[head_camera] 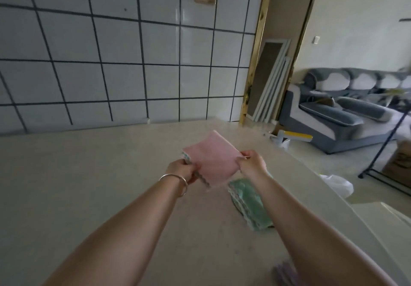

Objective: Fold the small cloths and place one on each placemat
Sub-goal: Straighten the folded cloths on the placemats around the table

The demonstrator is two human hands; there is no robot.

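Both forearms reach forward over the counter (89, 185), bare, roughly parallel. We note a metal bangle (178, 180) on the left wrist.

Left hand (181, 170): fingers curled, pinching the near-left edge of the pink cloth (211, 159). Right hand (252, 162): thumb and fingers pinch the cloth's right corner. The cloth is stretched between the two hands, lifted off the counter, tilted away from us, one corner pointing toward the tiled wall (111, 63). It looks close to square; we cannot give a long axis. A scalloped trim shows along its left edge.

A green cloth (249, 205) lies flat on the counter just under the right forearm, its long axis running from far-left to near-right; the arm hides its right side.

At the bottom edge, a purplish item (283, 273) is blurred and partly cut off; we cannot tell what it is. A grey sofa (344, 107) stands through the doorway.
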